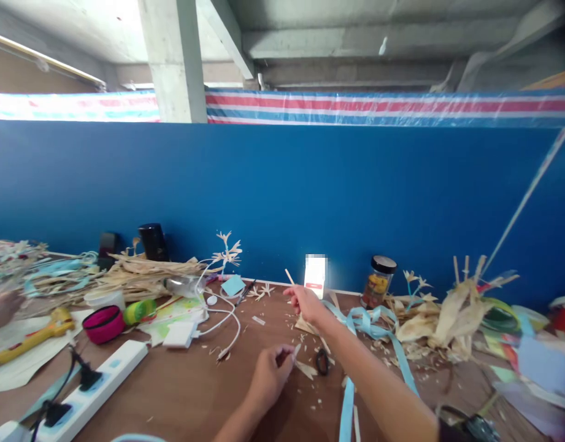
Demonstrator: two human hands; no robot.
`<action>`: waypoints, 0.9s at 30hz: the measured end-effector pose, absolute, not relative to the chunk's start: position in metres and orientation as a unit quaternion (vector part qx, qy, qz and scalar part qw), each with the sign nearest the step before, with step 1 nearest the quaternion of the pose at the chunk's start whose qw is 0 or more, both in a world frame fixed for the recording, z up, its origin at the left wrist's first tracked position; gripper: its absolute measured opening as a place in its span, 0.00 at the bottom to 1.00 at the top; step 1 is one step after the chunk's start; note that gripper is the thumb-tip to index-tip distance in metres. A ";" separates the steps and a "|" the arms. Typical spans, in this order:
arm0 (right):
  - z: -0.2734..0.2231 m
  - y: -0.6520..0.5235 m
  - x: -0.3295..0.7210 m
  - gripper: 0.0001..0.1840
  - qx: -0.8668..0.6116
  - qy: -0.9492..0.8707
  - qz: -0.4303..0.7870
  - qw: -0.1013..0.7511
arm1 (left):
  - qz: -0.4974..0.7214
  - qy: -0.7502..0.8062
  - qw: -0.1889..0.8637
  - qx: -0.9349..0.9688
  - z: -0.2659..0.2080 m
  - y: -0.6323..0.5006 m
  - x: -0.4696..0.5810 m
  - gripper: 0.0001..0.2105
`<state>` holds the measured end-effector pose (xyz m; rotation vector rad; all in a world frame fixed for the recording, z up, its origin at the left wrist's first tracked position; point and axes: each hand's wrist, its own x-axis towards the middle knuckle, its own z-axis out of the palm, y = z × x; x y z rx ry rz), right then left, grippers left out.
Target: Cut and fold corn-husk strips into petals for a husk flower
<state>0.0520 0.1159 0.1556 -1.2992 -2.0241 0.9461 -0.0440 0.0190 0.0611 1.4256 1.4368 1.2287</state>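
Note:
My left hand is low over the table, thumb and fingers pinched on a small pale piece of corn husk. Farther forward, my right hand has curled fingers, and a thin pale stick juts up from them; its lower end is hidden. Just behind that hand a lit phone stands upright against the blue partition. Between my hands lie husk scraps and black-handled scissors, their blades hardly visible. Light blue ribbon runs under my right forearm.
A jar and a dried husk bundle stand right. On the left are a power strip, yellow glue gun, pink tape roll and white charger with cables. Another person's hand shows far left. The blue partition closes the back.

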 end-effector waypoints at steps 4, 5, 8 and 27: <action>0.149 0.053 0.096 0.19 -0.419 -0.746 0.399 0.329 | 0.542 0.525 0.486 0.442 0.074 0.024 -0.038 0.15; 0.146 0.042 0.106 0.17 -0.409 -0.739 0.404 0.352 | 0.556 0.516 0.502 0.415 0.079 0.026 -0.035 0.15; 0.137 0.028 0.128 0.13 -0.430 -0.704 0.408 0.392 | 0.578 0.496 0.541 0.358 0.090 0.034 -0.029 0.16; 0.081 0.042 0.141 0.15 -0.459 -0.593 0.509 0.423 | 0.516 0.479 0.536 0.466 0.064 0.030 0.003 0.08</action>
